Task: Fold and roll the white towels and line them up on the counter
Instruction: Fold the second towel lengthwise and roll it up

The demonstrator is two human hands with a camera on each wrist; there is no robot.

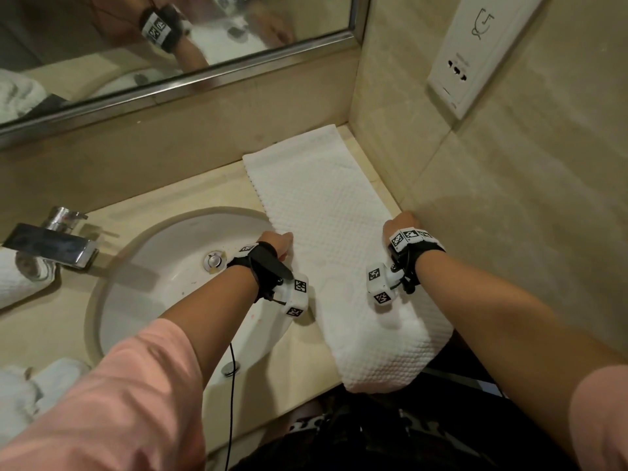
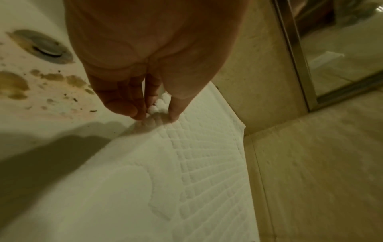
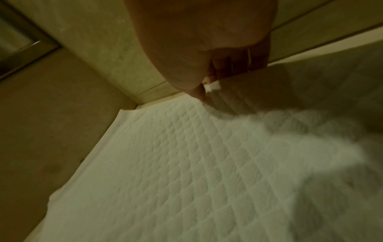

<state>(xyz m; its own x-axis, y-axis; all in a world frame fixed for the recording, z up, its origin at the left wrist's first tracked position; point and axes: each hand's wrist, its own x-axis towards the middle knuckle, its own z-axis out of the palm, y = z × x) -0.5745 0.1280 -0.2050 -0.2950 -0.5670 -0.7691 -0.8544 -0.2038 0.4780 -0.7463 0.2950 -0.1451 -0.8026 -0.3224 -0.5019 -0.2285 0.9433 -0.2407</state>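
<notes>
A white waffle-textured towel (image 1: 326, 212) lies as a long folded strip on the beige counter (image 1: 176, 202), running from the back corner to the front edge, where its near end hangs over. My left hand (image 1: 280, 244) pinches the towel's left edge (image 2: 157, 104) beside the sink, fingers and thumb closed on the cloth. My right hand (image 1: 402, 222) grips the right edge (image 3: 213, 86) close against the side wall. Between my two hands the towel (image 3: 186, 155) lies flat.
A white sink (image 1: 163, 266) with a metal drain (image 1: 214, 261) and chrome faucet (image 1: 51, 243) lies left of the towel. More white towels sit at far left (image 1: 20, 283) and lower left (image 1: 30, 385). A mirror (image 1: 136, 45) lines the back; the tiled wall (image 1: 509, 198) carries a socket panel (image 1: 475, 56).
</notes>
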